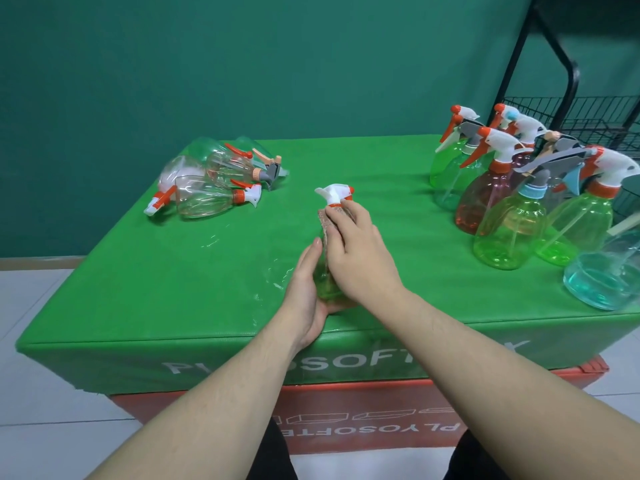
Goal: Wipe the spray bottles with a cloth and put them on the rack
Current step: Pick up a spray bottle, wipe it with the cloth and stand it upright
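The left hand (304,289) is cupping the bottom of a clear green plastic spray bottle (325,278) with curled fingers, near the front of the green padded desk (173,271). The right hand (356,251) is pressing a small brown cloth (329,220) on the bottle's neck, fingers bent over it. More bottles are standing at the right, by a black wire rack (588,112).
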`<state>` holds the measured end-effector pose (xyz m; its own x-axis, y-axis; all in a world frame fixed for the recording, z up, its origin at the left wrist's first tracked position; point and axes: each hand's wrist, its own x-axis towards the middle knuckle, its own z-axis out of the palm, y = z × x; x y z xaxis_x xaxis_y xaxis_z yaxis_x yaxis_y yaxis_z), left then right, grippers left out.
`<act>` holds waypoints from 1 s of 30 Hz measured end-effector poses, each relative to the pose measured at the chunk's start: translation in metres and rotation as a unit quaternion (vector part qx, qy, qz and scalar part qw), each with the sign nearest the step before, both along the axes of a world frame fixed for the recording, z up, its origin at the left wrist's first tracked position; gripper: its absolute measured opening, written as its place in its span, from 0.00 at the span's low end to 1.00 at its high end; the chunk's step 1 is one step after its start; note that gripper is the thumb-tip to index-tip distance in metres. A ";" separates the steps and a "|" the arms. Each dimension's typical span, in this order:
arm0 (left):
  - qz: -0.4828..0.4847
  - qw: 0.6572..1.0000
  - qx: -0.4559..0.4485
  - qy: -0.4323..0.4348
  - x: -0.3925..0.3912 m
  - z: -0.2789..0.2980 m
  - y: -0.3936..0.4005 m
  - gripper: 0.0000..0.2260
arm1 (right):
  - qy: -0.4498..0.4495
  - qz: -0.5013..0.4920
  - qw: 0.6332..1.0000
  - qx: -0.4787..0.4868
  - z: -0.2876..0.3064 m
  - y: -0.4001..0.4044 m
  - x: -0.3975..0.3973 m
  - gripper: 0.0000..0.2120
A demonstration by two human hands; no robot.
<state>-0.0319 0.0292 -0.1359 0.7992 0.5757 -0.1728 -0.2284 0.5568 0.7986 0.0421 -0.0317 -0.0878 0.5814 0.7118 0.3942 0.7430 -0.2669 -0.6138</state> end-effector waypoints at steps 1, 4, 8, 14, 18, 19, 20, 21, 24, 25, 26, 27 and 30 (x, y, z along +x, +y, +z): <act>0.003 1.000 -0.004 -0.002 0.000 -0.001 0.000 0.20 | 0.012 -0.005 1.000 0.002 0.001 0.001 -0.001 0.18; 0.015 1.000 -0.008 -0.007 0.002 -0.006 0.003 0.20 | 0.004 -0.007 1.000 0.020 -0.003 0.000 -0.006 0.18; 0.023 1.000 0.016 -0.007 0.003 -0.010 0.002 0.19 | -0.042 0.003 0.999 0.030 -0.013 -0.008 -0.011 0.22; 0.034 0.998 0.048 0.006 0.006 -0.013 0.002 0.27 | -0.152 0.011 0.987 0.059 -0.027 -0.021 -0.015 0.21; 0.047 0.998 0.034 0.011 0.008 -0.015 0.004 0.27 | -0.217 0.033 0.976 -0.006 -0.038 -0.027 -0.018 0.23; 0.047 0.998 0.034 0.012 0.008 -0.016 0.005 0.27 | -0.214 0.035 0.976 -0.018 -0.041 -0.029 -0.019 0.24; 0.044 0.998 0.037 0.014 0.007 -0.016 0.004 0.27 | -0.207 0.035 0.977 -0.019 -0.043 -0.031 -0.019 0.24; 0.045 0.998 0.039 0.017 0.006 -0.016 0.005 0.27 | -0.204 0.035 0.978 -0.015 -0.044 -0.034 -0.021 0.24; 0.046 0.999 0.022 0.015 0.004 -0.015 0.005 0.34 | -0.243 0.039 0.969 0.003 -0.046 -0.043 -0.026 0.24; 0.046 0.999 0.008 0.006 0.004 -0.016 0.006 0.37 | -0.258 0.045 0.965 0.007 -0.049 -0.046 -0.028 0.24; 0.048 0.999 -0.004 -0.002 0.005 -0.016 0.007 0.39 | -0.260 0.053 0.964 0.004 -0.052 -0.049 -0.028 0.24; 0.050 0.999 -0.012 -0.007 0.005 -0.016 0.008 0.40 | -0.253 0.062 0.965 -0.002 -0.054 -0.052 -0.028 0.25; 0.045 0.999 -0.014 -0.014 0.006 -0.016 0.009 0.39 | -0.238 0.070 0.969 -0.001 -0.056 -0.056 -0.026 0.26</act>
